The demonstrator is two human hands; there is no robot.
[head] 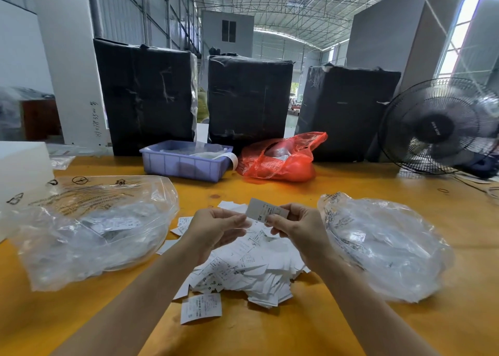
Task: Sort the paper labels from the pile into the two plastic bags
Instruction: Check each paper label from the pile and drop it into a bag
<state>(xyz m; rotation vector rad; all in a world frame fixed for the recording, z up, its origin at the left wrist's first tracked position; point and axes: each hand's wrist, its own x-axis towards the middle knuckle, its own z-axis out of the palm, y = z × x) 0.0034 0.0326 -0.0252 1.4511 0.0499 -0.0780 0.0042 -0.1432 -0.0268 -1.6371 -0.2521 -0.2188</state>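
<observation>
Label (pixel 266 211) marked XS raised above pile (pixel 251 272), right hand (pixel 294 229) fingers pinching it, left hand (pixel 218 227) fingers loosely curled, likely for reading size.

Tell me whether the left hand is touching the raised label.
Cannot tell. In the head view, the left hand reaches the edge of the label the right hand pinches; contact unclear.

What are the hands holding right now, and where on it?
The right hand pinches one paper label by its right end; the left hand holds nothing.
</observation>
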